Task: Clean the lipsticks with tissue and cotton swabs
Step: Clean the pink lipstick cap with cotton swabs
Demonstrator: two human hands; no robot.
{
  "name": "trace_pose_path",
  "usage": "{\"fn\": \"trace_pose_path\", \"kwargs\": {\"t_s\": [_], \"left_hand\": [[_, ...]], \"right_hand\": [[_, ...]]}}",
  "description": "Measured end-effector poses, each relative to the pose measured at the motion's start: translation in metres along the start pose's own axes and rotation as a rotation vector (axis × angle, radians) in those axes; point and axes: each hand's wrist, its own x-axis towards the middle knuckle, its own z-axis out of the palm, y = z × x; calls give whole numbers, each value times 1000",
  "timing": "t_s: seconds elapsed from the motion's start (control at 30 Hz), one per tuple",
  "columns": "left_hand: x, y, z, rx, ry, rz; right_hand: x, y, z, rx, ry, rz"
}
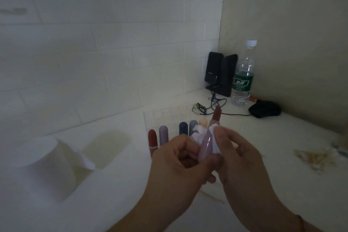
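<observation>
Wiping step under way. Left hand (176,158) grips pink lipstick (207,142) by base, held above tabletop (282,137) middle. Right hand (236,153) pinches tissue (199,133) round tube. Next, likely: rub tube, keep hold firm. Other lipsticks (163,134) stand behind.

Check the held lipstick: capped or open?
Open: the lipstick in the left hand shows its bare reddish bullet, tissue wrapped round its middle.
</observation>
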Motion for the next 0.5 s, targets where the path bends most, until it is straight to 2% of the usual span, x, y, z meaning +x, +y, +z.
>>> {"fn": "trace_pose_path", "kwargs": {"t_s": [0.17, 0.27, 0.5], "left_hand": [[0, 2, 1, 31, 80, 27], [-1, 1, 2, 62, 98, 38], [-2, -9, 3, 265, 117, 213]], "right_hand": [[-5, 3, 6, -163, -76, -118], [-5, 1, 6, -148, -47, -163], [-2, 2, 2, -154, 13, -167]]}}
